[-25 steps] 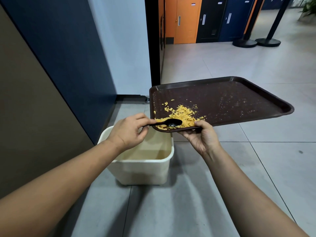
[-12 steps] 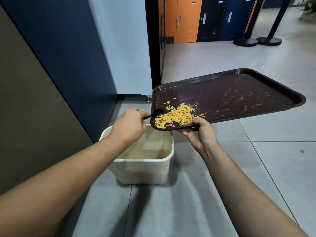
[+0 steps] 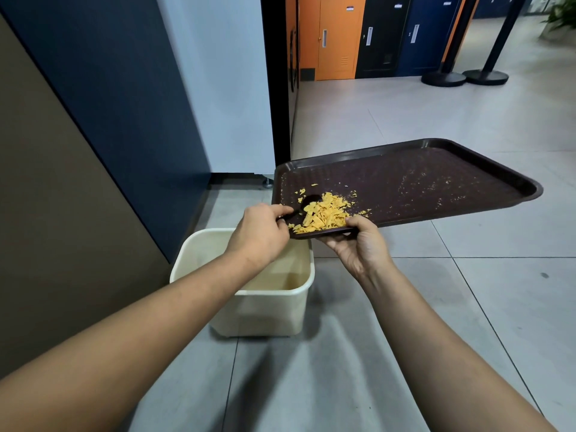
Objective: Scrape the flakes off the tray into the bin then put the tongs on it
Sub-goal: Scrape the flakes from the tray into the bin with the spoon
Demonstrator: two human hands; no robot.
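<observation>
My left hand (image 3: pixel 260 233) pinches the black plastic tongs (image 3: pixel 307 203), whose rounded tip has swung from the tray's near corner up to the pile's ten o'clock side, so another pull toward the corner looks next. At six o'clock below sits the smooth cream plastic bin (image 3: pixel 268 304). The brittle yellow flakes (image 3: pixel 325 215) remain heaped on the textured brown plastic tray (image 3: pixel 436 179), now tilted lower. My right hand (image 3: pixel 358 244) grips its near rim.
</observation>
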